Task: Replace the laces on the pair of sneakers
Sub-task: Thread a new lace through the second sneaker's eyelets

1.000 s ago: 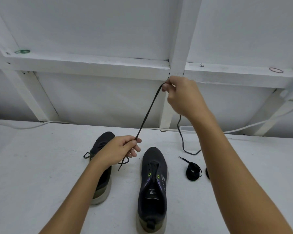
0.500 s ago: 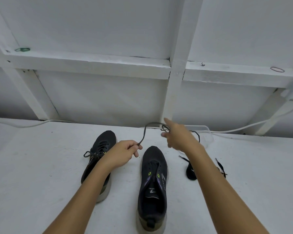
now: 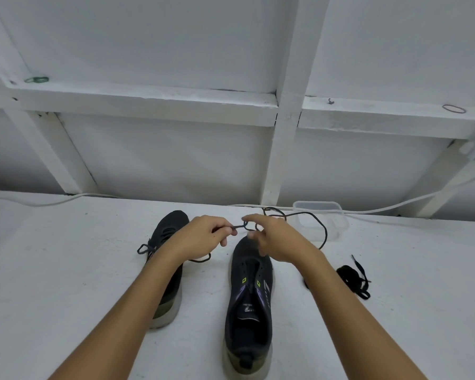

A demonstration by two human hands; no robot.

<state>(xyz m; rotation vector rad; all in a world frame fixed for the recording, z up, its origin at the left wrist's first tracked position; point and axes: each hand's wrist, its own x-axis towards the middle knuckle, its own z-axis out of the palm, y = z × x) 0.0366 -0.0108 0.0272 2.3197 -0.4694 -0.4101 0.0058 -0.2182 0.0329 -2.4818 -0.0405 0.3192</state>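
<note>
Two dark sneakers stand on the white surface, toes away from me. The left sneaker (image 3: 167, 234) still has a lace in it and my left forearm covers its rear. The right sneaker (image 3: 249, 305) has bare eyelets. My left hand (image 3: 203, 237) pinches one end of a loose dark lace (image 3: 317, 220) just above the right sneaker's toe. My right hand (image 3: 274, 239) is right beside it, with the lace looped around its fingers; the rest of the lace curls behind it. A bundle of black laces (image 3: 351, 275) lies to the right.
A clear plastic container (image 3: 337, 215) stands at the back against the white wall framing. A white cable (image 3: 66, 200) runs along the back edge. A green rubber band (image 3: 36, 79) and a red one (image 3: 454, 108) lie on the ledge above.
My right hand has come down from high up at the post to just beside my left hand. The lace, stretched taut a second ago, now hangs slack and coils behind my right hand.
</note>
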